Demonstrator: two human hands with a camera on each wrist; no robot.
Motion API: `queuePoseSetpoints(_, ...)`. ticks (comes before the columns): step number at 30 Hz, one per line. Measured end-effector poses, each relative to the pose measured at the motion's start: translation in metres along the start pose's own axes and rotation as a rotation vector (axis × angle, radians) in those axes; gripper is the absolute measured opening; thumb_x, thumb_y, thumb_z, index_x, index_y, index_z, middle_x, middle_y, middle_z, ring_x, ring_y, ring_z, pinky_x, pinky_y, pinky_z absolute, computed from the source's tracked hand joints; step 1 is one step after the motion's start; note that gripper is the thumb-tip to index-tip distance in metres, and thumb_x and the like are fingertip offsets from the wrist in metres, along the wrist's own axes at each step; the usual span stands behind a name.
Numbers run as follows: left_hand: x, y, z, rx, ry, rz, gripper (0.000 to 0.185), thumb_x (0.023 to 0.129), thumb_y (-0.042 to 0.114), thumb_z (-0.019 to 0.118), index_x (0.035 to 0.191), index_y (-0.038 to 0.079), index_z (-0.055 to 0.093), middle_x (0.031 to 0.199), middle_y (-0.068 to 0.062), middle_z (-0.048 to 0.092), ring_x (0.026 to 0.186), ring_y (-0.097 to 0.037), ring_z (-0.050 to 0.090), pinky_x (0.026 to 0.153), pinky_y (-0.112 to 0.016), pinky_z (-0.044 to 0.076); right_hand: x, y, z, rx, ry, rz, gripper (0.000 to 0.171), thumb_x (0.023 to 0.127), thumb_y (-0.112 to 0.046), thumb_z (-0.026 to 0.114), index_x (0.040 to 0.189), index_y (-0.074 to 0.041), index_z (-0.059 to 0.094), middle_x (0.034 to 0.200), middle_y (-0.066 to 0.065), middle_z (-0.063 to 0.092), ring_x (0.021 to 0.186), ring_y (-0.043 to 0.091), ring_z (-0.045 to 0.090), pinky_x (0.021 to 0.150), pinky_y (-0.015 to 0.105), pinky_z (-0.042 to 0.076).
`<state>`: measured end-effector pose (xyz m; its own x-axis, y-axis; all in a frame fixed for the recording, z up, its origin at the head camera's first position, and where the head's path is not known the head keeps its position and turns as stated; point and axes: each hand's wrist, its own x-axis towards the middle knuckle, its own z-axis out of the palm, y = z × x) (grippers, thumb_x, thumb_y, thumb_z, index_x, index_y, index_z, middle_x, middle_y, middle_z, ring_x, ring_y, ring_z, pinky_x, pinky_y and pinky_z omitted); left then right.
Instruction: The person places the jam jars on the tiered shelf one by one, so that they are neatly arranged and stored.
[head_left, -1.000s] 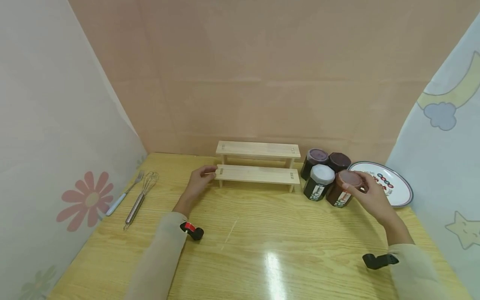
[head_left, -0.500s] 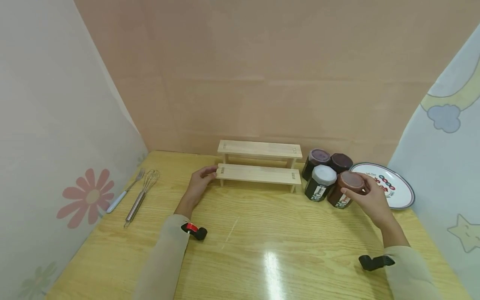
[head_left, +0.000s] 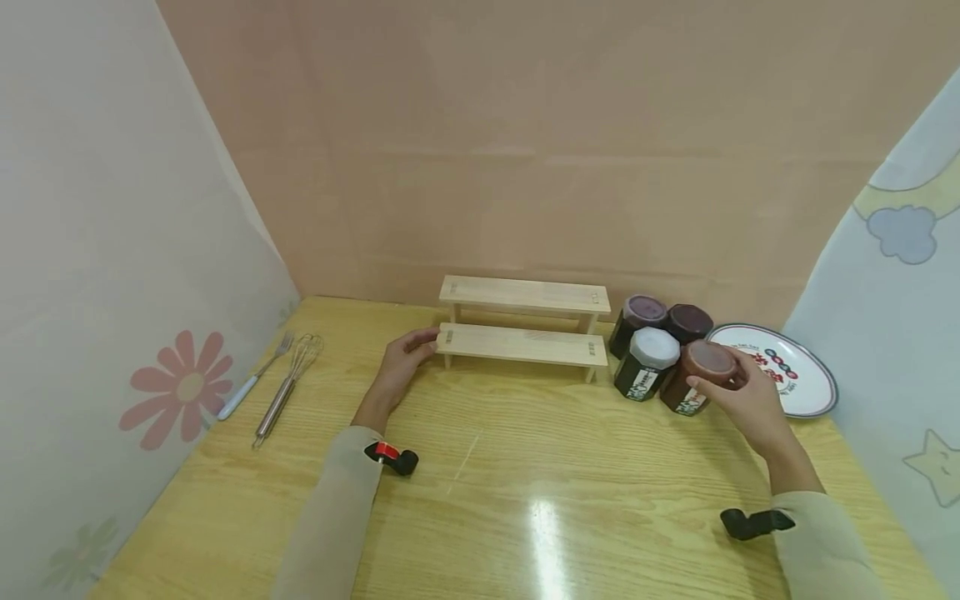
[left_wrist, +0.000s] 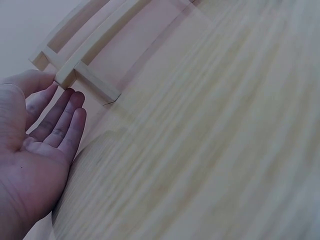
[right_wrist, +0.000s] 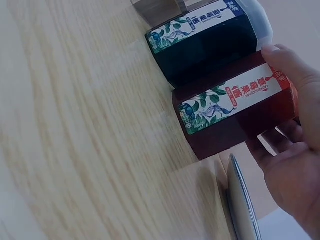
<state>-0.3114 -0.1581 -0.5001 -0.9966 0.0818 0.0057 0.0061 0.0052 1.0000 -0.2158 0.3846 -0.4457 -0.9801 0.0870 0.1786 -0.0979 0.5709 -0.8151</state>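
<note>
My right hand (head_left: 750, 402) grips a dark red faceted jar (head_left: 685, 392) around its reddish lid, thumb in front and fingers behind. In the right wrist view, the jar (right_wrist: 240, 105) shows a white label with red characters, and its base is close to the table. Beside it stands a dark jar with a white lid (head_left: 652, 347); two more dark jars, one purple-lidded (head_left: 646, 310) and one maroon-lidded (head_left: 689, 318), are behind. My left hand (head_left: 401, 368) touches the left end of a low wooden shelf (head_left: 521, 343), fingers relaxed; thumb and index fingertips (left_wrist: 47, 80) are right at its corner.
A second, higher wooden shelf (head_left: 525, 292) stands behind the front one, near the backdrop. An oval white plate (head_left: 813, 392) with printed decoration lies to the right of the jars. At the left are a whisk (head_left: 276, 411) and a fork with a pale handle (head_left: 238, 400).
The head view shifts slightly, so everything drifts a little to the right. Both hands keep their places, the left at the shelf end and the right on the dark red jar.
</note>
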Motion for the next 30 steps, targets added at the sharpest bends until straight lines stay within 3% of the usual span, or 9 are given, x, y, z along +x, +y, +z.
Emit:
queuePoseSetpoints(6, 0.000, -0.001, 0.004, -0.010, -0.009, 0.004, 0.037, 0.101, 0.016, 0.067, 0.137, 0.008, 0.065, 0.144, -0.010, 0.061, 0.121, -0.013, 0.060, 0.108, -0.032, 0.050, -0.002, 0.007, -0.005, -0.043, 0.035, 0.032, 0.080, 0.093, -0.029, 0.079, 0.156, -0.003, 0.039, 0.114, -0.029, 0.049, 0.101, -0.023, 0.048, 0.079, 0.001, 0.047)
queuePoseSetpoints(12, 0.001, -0.002, 0.006, -0.009, -0.020, 0.001, 0.038, 0.101, 0.017, 0.067, 0.138, 0.007, 0.064, 0.145, -0.012, 0.061, 0.122, -0.015, 0.059, 0.114, -0.043, 0.046, -0.010, 0.001, -0.009, -0.051, 0.037, 0.055, 0.081, 0.092, -0.031, 0.080, 0.156, -0.004, 0.040, 0.117, -0.027, 0.049, 0.100, -0.023, 0.047, 0.079, 0.001, 0.048)
queuePoseSetpoints(16, 0.001, -0.002, 0.005, -0.001, -0.014, -0.002, 0.039, 0.102, 0.018, 0.067, 0.139, 0.007, 0.064, 0.146, -0.012, 0.060, 0.125, -0.017, 0.058, 0.116, -0.044, 0.045, -0.012, -0.013, -0.015, -0.050, 0.043, 0.053, 0.080, 0.092, -0.032, 0.080, 0.157, -0.008, 0.039, 0.118, -0.029, 0.048, 0.100, -0.023, 0.047, 0.078, 0.001, 0.048)
queuePoseSetpoints(25, 0.001, -0.002, 0.002, 0.001, 0.006, -0.004, 0.038, 0.101, 0.014, 0.066, 0.138, 0.006, 0.064, 0.148, -0.009, 0.060, 0.120, -0.011, 0.060, 0.102, -0.024, 0.052, -0.008, -0.053, -0.046, -0.015, 0.101, 0.067, 0.077, 0.093, -0.028, 0.079, 0.158, -0.017, 0.040, 0.115, -0.035, 0.053, 0.101, -0.021, 0.050, 0.073, 0.002, 0.049)
queuePoseSetpoints(30, 0.001, -0.003, 0.000, -0.018, 0.007, 0.007, 0.038, 0.101, 0.012, 0.066, 0.138, 0.004, 0.064, 0.148, -0.011, 0.060, 0.120, -0.010, 0.060, 0.100, -0.021, 0.053, -0.001, -0.079, -0.058, 0.012, 0.115, 0.081, 0.077, 0.092, -0.027, 0.080, 0.158, -0.019, 0.041, 0.114, -0.034, 0.053, 0.102, -0.020, 0.051, 0.072, 0.002, 0.049)
